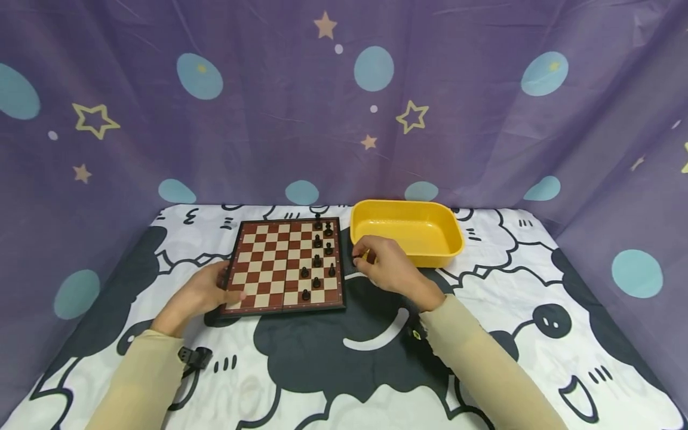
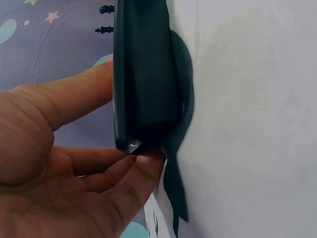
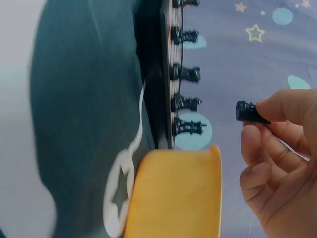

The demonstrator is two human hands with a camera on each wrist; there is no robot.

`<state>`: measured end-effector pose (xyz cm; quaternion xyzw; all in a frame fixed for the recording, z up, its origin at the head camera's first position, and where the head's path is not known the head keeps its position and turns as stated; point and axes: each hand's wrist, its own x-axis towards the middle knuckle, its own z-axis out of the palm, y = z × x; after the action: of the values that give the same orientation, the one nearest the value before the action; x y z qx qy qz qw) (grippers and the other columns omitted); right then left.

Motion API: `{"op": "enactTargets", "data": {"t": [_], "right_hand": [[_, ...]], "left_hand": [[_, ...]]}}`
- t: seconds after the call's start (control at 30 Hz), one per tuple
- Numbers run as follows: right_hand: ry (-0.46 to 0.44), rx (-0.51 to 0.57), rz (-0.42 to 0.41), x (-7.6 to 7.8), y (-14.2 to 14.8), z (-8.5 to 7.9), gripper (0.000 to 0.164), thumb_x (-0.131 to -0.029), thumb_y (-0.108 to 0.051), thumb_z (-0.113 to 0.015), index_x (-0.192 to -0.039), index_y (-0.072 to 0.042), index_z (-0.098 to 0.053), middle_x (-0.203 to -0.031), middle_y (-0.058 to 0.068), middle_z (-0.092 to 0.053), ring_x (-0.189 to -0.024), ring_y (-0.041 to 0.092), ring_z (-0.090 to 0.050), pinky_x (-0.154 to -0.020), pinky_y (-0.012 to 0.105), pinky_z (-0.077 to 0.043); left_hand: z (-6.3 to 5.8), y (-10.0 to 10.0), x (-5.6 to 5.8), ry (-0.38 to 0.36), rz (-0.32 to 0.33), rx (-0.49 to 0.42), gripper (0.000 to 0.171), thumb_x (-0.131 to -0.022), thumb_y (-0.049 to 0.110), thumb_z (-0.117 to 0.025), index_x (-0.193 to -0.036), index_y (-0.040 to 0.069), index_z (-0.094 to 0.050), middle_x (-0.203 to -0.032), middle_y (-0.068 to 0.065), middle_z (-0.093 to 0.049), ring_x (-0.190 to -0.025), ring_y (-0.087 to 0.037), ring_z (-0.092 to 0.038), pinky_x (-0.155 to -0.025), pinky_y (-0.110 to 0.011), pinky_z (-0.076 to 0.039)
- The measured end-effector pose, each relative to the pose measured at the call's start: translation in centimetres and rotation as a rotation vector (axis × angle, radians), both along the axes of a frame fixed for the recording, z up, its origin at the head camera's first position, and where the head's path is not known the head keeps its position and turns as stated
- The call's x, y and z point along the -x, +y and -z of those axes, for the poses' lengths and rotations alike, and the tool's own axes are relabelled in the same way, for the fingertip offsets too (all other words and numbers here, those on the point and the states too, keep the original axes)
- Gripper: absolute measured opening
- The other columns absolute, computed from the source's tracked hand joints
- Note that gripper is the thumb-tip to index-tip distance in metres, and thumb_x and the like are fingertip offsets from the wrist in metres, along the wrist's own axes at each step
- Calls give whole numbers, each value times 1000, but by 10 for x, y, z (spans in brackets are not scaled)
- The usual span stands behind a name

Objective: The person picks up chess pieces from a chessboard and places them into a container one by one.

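A folding red-and-cream chessboard (image 1: 262, 263) lies at left centre, with several black chess pieces (image 1: 317, 261) standing along its right side. My left hand (image 1: 200, 291) grips the board's left edge, thumb over the top and fingertips against its side, as the left wrist view shows. To the right of the board, my right hand (image 1: 388, 266) is raised near the yellow tub's front-left corner. Its thumb and fingers pinch a black chess piece (image 3: 249, 112), partly covered by the fingertips. In the right wrist view the piece is tilted sideways, apart from the standing pieces (image 3: 188, 126).
The yellow tub (image 1: 430, 261) stands behind my right hand, close to the board's right side. A white and dark cartoon-print cloth (image 1: 301, 352) covers the table. Behind it hangs a purple curtain (image 1: 290, 119) with stars and blue ovals.
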<state>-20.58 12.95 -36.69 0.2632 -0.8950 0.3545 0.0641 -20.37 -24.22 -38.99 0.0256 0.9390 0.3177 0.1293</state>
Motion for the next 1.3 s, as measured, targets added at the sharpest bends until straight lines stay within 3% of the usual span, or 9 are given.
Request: {"op": "enactTargets", "data": {"t": [0.33,0.73,1.3], "right_hand": [[66,39,79,28,15,-7,6,-89,-13,-67,-95,-12,-66,-87,-2,-64,-68,16,-56,-59,29,-49],[26,5,171,62,23,-11,8,-90,-15,-64,-97,-11,-65,-90,2,-64,-70,19,-54,-64,31,-47],[-94,-33,226,101,26,11,10,-91,-15,-64,-98,-9,-63,-95,4,-64,-85,21,-56,-83,35,-47]], "left_hand": [[0,2,2,-16,-14,7,84,-79,24,-79,-140,-11,-32,-114,-27,-57,-100,-36,-57,-84,-51,-45],[-2,3,4,-23,-6,-1,85,-79,24,-79,-143,-8,-32,-111,-24,-60,-95,-31,-59,-81,-48,-46],[0,1,2,-26,-20,1,87,-78,25,-80,-141,-10,-32,-114,-27,-57,-99,-35,-57,-83,-50,-45]]}}
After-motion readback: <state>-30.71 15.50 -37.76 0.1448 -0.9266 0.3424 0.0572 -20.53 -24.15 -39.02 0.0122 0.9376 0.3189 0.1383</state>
